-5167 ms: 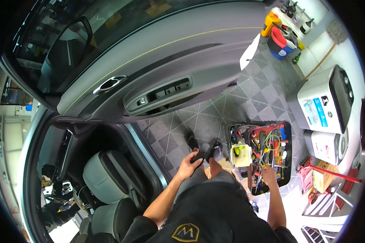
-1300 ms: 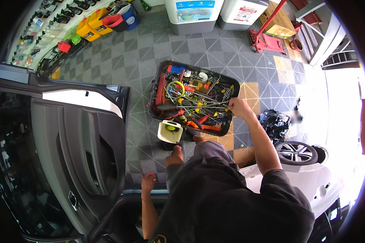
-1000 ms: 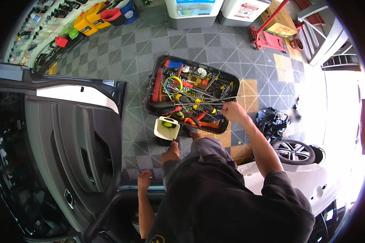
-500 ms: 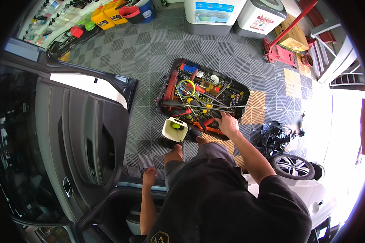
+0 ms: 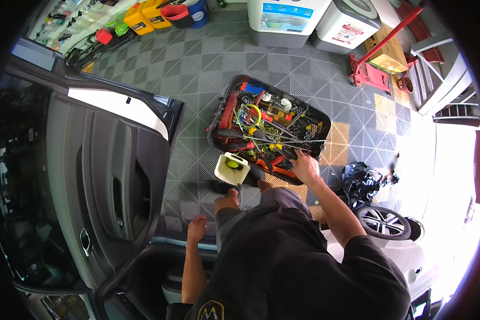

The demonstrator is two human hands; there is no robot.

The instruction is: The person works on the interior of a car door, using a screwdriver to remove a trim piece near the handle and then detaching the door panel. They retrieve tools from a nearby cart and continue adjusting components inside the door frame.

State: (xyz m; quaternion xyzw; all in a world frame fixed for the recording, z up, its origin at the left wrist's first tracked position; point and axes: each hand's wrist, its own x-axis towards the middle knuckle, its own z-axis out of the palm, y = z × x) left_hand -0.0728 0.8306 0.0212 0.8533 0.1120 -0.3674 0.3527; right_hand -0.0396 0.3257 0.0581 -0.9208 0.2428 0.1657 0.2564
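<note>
A black plastic tool crate [image 5: 323, 118] lies on the floor ahead, full of hand tools. My right hand [image 5: 306, 168] reaches over its near right edge, fingers extended among the tools beside a dark handle; no tool is seen lifted in it. Long thin metal rods [image 5: 298, 141] cross the tools just above the fingertips. A yellow-green ring-shaped coil [image 5: 249, 115] and a blue item [image 5: 255, 88] lie farther left. Against the crate's near left side stands a cream square bin [image 5: 230, 174] holding a bright yellow-green item. My left hand [image 5: 197, 229] hangs low beside my leg, fingers curled, nothing visible in it.
An open car door [image 5: 104, 176] takes up the left. At right are crumpled black plastic [image 5: 360, 181] and a wheel [image 5: 384, 223]. A red floor jack [image 5: 370, 79], a cardboard box [image 5: 388, 50], two white appliances [image 5: 344, 26] and yellow jugs [image 5: 138, 20] stand at the back.
My right hand has shifted slightly right and toward me along the crate's near edge. The whole view has shifted a little; the tools lie much as before.
</note>
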